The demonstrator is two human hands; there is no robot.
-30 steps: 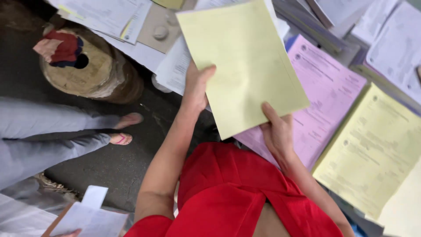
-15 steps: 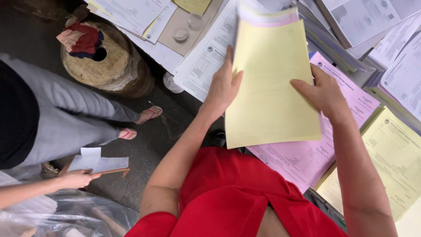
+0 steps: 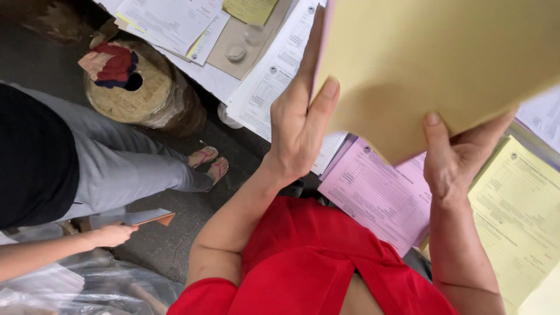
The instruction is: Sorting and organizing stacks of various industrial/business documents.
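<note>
- I am watching the left hand (image 3: 300, 125) gripping the left edge of a stack of yellow sheets (image 3: 443, 64), thumb pressed on the underside facing me and fingers running up behind the edge.
- The right hand (image 3: 455, 154) is clamping the stack's lower edge, its thumb lying on the near face and the other fingers hidden behind the paper.
- The stack is being held up off the desk (image 3: 245, 58), tilted and close to the camera, spanning the space between the two grips and reaching well above them.
- A thin pink edge is showing along the stack's left side, just above the left grip.
- Below and between the grips, a pink form (image 3: 379, 195) is lying flat.
- Just right of the right grip, a yellow form (image 3: 519, 216) is lying beside the pink one.
- Left of the left grip, white printed papers (image 3: 274, 76) are covering the desk.
- Far to the left, another person's hand (image 3: 111, 234) is holding a flat dark object.
</note>
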